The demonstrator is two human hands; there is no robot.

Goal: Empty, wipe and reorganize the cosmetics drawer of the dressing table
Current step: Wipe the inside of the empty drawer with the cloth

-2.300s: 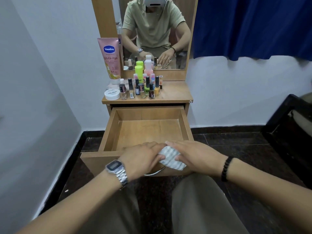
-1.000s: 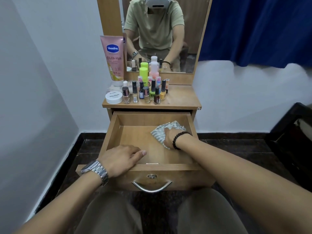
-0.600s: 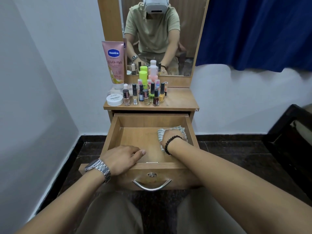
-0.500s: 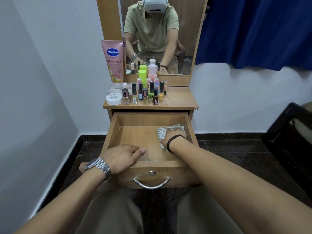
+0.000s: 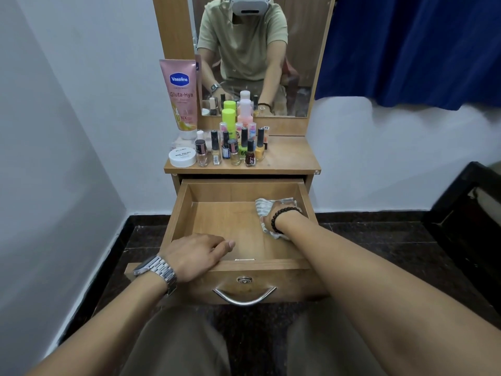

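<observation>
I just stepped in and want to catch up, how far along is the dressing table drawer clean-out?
Emptying looks done: the drawer holds nothing but the cloth, and the cosmetics stand on the tabletop. Wiping is in hand: the right hand presses the cloth in the far right corner while the left hand rests on the front edge. Left: wiping the rest, then putting the cosmetics back in order.

Pink tube [image 5: 180,95], at 10 o'clock on the table [image 5: 287,158]: "Vaseline", "Gluta-Hya", "10X". White jar [image 5: 182,157] below it: "NAIL POLISH"; smaller print illegible.
</observation>
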